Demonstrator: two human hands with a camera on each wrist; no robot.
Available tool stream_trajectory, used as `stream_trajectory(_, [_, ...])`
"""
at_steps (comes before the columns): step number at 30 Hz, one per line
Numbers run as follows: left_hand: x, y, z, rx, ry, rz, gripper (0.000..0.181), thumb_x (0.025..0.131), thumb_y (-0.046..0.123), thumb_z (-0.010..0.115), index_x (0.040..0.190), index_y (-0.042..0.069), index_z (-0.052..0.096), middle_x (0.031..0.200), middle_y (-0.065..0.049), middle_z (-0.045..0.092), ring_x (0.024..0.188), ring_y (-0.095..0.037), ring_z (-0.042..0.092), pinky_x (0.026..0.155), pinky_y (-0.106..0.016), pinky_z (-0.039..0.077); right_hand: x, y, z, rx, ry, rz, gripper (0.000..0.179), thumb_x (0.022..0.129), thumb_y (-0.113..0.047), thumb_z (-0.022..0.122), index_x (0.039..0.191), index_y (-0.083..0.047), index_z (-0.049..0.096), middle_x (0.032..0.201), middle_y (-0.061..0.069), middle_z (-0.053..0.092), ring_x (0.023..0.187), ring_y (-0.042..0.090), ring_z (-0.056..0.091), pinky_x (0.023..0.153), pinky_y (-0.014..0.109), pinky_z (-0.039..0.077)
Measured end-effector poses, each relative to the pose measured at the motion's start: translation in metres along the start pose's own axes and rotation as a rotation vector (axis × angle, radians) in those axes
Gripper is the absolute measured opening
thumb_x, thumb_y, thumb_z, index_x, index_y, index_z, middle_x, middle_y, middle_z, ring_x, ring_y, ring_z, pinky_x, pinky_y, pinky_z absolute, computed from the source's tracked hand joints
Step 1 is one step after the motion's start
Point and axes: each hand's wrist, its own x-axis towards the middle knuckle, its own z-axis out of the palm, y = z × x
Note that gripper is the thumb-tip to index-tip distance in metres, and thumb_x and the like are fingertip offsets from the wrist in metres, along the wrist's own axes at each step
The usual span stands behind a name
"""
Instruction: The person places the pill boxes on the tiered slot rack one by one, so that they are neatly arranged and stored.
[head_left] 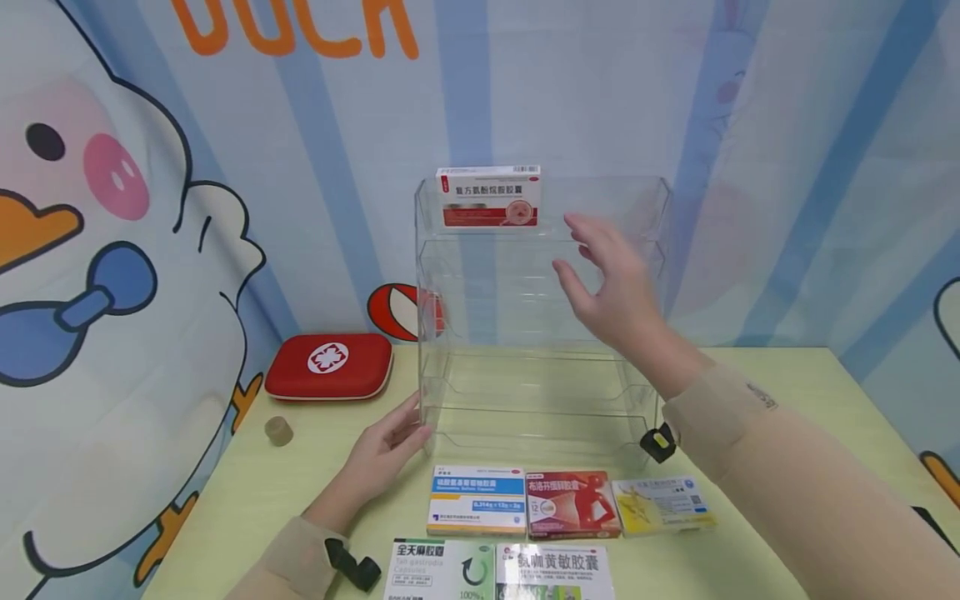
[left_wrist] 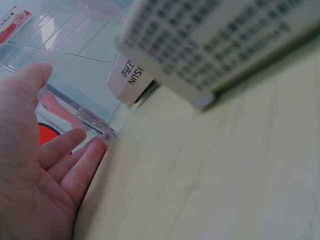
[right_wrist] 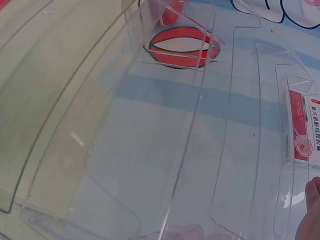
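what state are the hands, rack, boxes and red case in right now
Rack, upright
Top box, standing in the rack's top tier
Left hand, at the rack's lower left, fingers loose
Right hand, raised before the rack, holding nothing
Blue box, lying flat
Red box, lying flat
Yellow box, lying flat
Green box, lying flat
White box, lying flat
Red case, closed

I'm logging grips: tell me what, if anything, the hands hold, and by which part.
Nothing: the left hand appears only to touch the clear rack at its lower left side; the right hand is open and empty.
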Motion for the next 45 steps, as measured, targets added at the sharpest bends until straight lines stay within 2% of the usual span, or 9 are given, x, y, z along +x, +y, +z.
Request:
stream_trajectory(4, [0.0,0.0,0.0,0.003,-0.002,-0.016,0.069,0.107,0.049,0.07,0.168,0.05,0.038,0.166,-0.006,0.059,0.149,-0.03,0.063,0.121,-0.047,0.055,-0.017,0.0,-0.004,-0.035,-0.029,-0.056,0.057,0.101,-0.008,0.078,0.153,0.004,0.06,0.152,0.022,0.066,0.136,0.037,0.068,0.112,0.047,0.062])
stream_trajectory(7, [0.0,0.0,0.0,0.006,-0.001,-0.017,0.069,0.108,0.049,0.07,0.169,0.05,0.038,0.165,-0.006,0.059,0.149,-0.03,0.063,0.121,-0.047,0.055,-0.033,-0.002,-0.005,-0.072,-0.07,-0.078,0.061,0.099,-0.011,0.081,0.155,0.0,0.059,0.152,0.02,0.067,0.128,0.038,0.072,0.11,0.052,0.063])
stream_trajectory(10, [0.0,0.0,-0.001,0.006,0.0,-0.019,0.068,0.108,0.048,0.07,0.168,0.051,0.038,0.165,-0.005,0.06,0.149,-0.028,0.063,0.121,-0.045,0.055,-0.051,-0.007,-0.006,-0.11,-0.13,-0.09,0.066,0.098,-0.015,0.083,0.157,-0.002,0.058,0.153,0.019,0.067,0.13,0.039,0.072,0.11,0.056,0.062])
stream_trajectory(14, [0.001,0.0,0.0,0.006,-0.008,-0.017,0.068,0.108,0.049,0.069,0.169,0.05,0.038,0.165,-0.006,0.06,0.15,-0.028,0.063,0.121,-0.044,0.054,-0.076,-0.014,-0.009,-0.13,-0.216,-0.083,0.071,0.097,-0.019,0.085,0.16,-0.006,0.055,0.155,0.017,0.066,0.139,0.038,0.068,0.114,0.057,0.059])
stream_trajectory(19, [0.002,0.001,0.0,-0.003,-0.012,-0.013,0.069,0.108,0.048,0.069,0.169,0.05,0.038,0.166,-0.007,0.059,0.15,-0.03,0.062,0.121,-0.046,0.054,-0.105,-0.021,-0.013,-0.145,-0.293,-0.076,0.075,0.095,-0.02,0.087,0.161,-0.009,0.055,0.155,0.016,0.066,0.14,0.038,0.067,0.114,0.057,0.059])
stream_trajectory(27, [0.002,0.001,0.0,-0.003,-0.007,-0.026,0.069,0.107,0.047,0.07,0.169,0.049,0.038,0.166,-0.007,0.059,0.15,-0.03,0.062,0.122,-0.047,0.054,-0.151,-0.034,-0.024,-0.139,-0.448,0.049,0.076,0.097,-0.029,0.086,0.164,-0.014,0.052,0.158,0.009,0.064,0.145,0.034,0.064,0.115,0.058,0.059])
stream_trajectory(34, [0.001,0.003,0.001,-0.005,-0.008,-0.04,0.07,0.107,0.047,0.07,0.169,0.048,0.038,0.167,-0.009,0.058,0.151,-0.032,0.061,0.121,-0.047,0.054,-0.19,-0.04,-0.03,-0.166,-0.533,0.091,0.077,0.096,-0.031,0.088,0.163,-0.018,0.053,0.159,0.004,0.064,0.138,0.029,0.069,0.102,0.048,0.067])
stream_trajectory(41, [0.002,0.0,0.001,0.002,0.001,-0.021,0.07,0.108,0.043,0.07,0.171,0.039,0.039,0.164,-0.012,0.06,0.147,-0.032,0.065,0.122,-0.048,0.054,-0.217,-0.046,-0.036,-0.153,-0.706,0.17,0.074,0.1,-0.054,0.079,0.162,-0.023,0.054,0.161,-0.002,0.061,0.137,0.027,0.07,0.102,0.046,0.068])
stream_trajectory(45, [0.003,-0.001,0.0,0.005,0.0,-0.021,0.07,0.108,0.046,0.07,0.171,0.041,0.039,0.164,-0.011,0.06,0.147,-0.032,0.065,0.121,-0.047,0.054,-0.232,-0.046,-0.039,-0.098,-0.802,0.218,0.078,0.099,-0.065,0.073,0.164,-0.027,0.052,0.164,-0.004,0.058,0.138,0.026,0.068,0.105,0.048,0.066])
